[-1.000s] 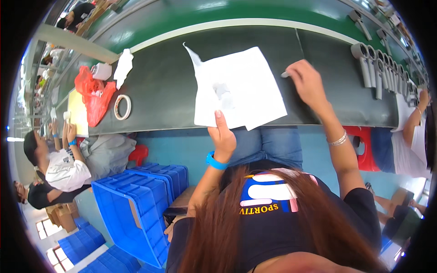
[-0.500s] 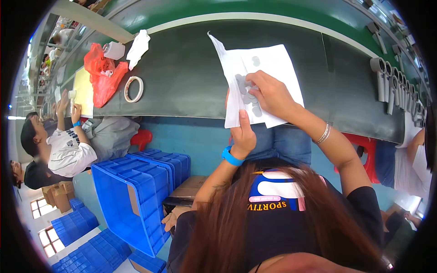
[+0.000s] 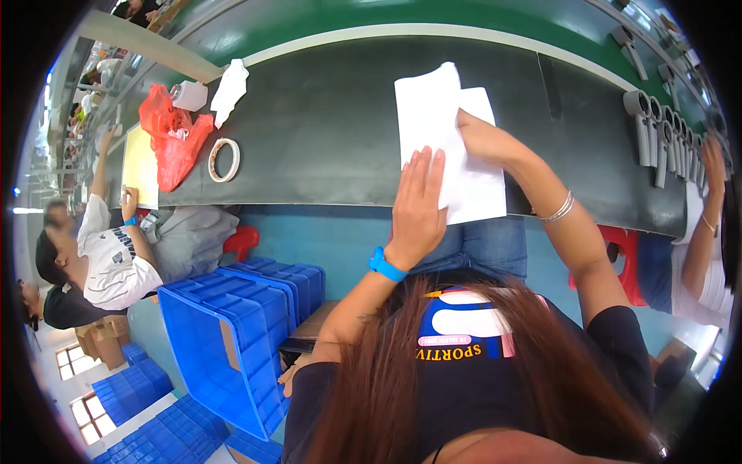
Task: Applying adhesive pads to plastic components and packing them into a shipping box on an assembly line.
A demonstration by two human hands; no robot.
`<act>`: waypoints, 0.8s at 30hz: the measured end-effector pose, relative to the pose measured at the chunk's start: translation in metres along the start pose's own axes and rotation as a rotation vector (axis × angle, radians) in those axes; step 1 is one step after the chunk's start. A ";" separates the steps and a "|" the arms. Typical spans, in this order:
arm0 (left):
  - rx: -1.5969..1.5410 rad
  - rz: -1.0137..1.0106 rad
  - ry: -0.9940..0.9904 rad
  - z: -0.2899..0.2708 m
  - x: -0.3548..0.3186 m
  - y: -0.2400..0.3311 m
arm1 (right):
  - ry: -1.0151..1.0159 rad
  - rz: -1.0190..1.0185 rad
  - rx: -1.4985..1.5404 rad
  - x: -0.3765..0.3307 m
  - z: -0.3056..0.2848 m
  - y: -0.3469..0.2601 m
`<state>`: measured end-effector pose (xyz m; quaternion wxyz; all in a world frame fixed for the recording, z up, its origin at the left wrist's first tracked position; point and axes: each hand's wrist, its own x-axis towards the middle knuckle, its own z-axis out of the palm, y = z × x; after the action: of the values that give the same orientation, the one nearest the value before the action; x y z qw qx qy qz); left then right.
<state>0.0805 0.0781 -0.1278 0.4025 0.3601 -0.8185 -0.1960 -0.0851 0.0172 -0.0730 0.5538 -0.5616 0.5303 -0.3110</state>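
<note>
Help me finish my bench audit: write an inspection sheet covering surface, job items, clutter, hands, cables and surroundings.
Surface: dark worktop, pale strip along its far edge.
Job's things: white paper, partly folded over.
Clutter: red plastic bag, tape roll, white container at left; row of grey round-headed parts at right.
Hands: left hand has fingers straight on the paper, thumb unclear; right hand has fingertips hidden behind the folded part.
Cables: nothing seen.
Surroundings: blue crates, red stool, co-worker at left.

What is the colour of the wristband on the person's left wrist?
The wristband is bright blue, seen best in the head view.
</note>
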 end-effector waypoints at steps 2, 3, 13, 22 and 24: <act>0.214 0.029 -0.152 0.000 0.001 0.001 | 0.028 -0.062 -0.034 0.000 -0.007 -0.006; 0.212 0.033 -0.151 0.000 0.001 0.002 | 0.052 0.054 -0.372 0.000 -0.014 -0.015; 0.256 0.084 -0.432 -0.030 0.023 0.011 | 0.502 -0.421 -0.726 -0.100 -0.059 0.024; 0.143 -0.225 0.066 -0.007 0.041 -0.017 | 0.610 0.225 -0.498 -0.062 -0.005 0.039; 0.058 -0.295 0.122 -0.010 0.051 -0.006 | 0.520 0.244 -0.403 -0.065 -0.007 0.037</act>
<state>0.0699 0.0361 -0.0991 0.4077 0.4992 -0.7361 -0.2068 -0.1171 0.0825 -0.0909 0.3115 -0.4940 0.7676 -0.2641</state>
